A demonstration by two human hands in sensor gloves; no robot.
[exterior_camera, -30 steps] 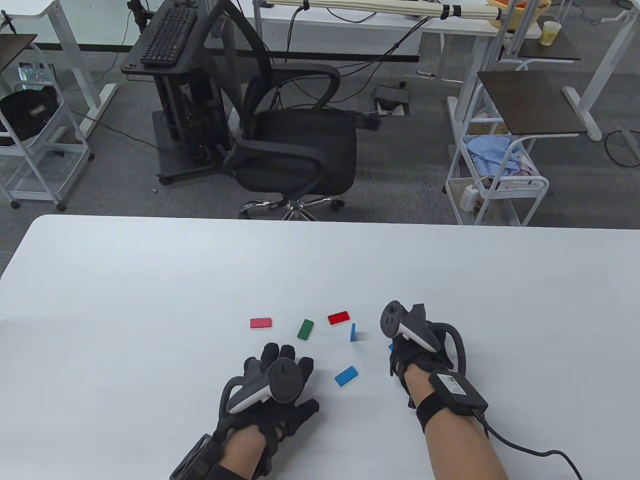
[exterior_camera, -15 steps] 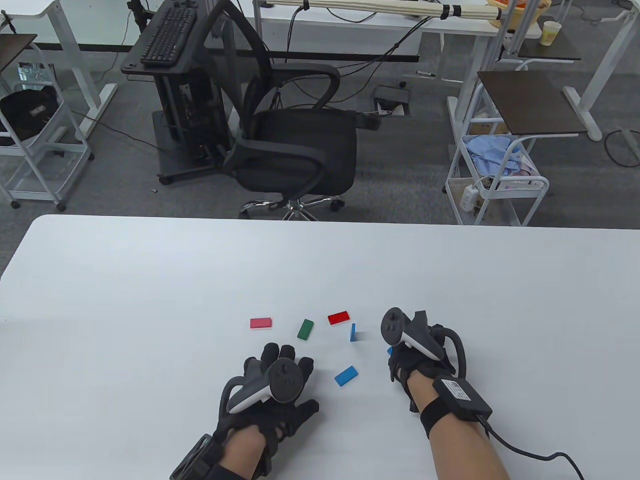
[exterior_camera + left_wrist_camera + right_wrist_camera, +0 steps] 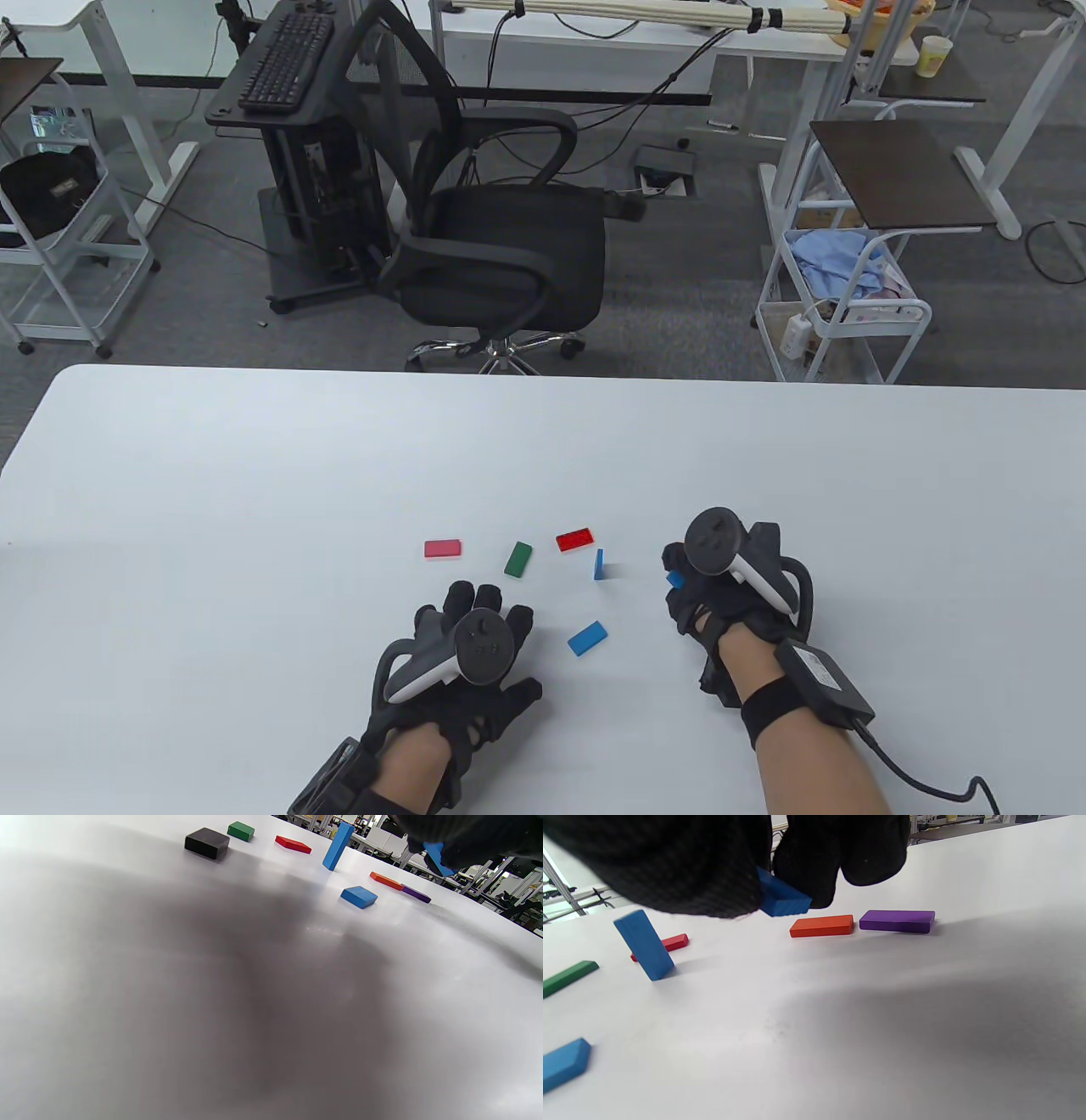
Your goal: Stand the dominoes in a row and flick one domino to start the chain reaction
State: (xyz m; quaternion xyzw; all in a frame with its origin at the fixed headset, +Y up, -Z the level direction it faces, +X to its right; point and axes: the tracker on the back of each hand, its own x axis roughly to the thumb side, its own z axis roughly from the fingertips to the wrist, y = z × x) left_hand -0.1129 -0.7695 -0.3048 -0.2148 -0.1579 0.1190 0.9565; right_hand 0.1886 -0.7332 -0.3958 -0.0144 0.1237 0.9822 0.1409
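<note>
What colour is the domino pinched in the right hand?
Blue domino, held off the table by the right hand; clearest in the right wrist view.

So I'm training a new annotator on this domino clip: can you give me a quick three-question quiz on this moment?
1. True or false: the right hand pinches a blue domino clear of the table.
2. How many dominoes stand upright?
3. Which two dominoes lie flat, end to end, beyond the right hand's fingers?
A) orange and purple
B) green and pink

Key: 1 true; 2 one, the standing blue domino; 3 A.
</note>
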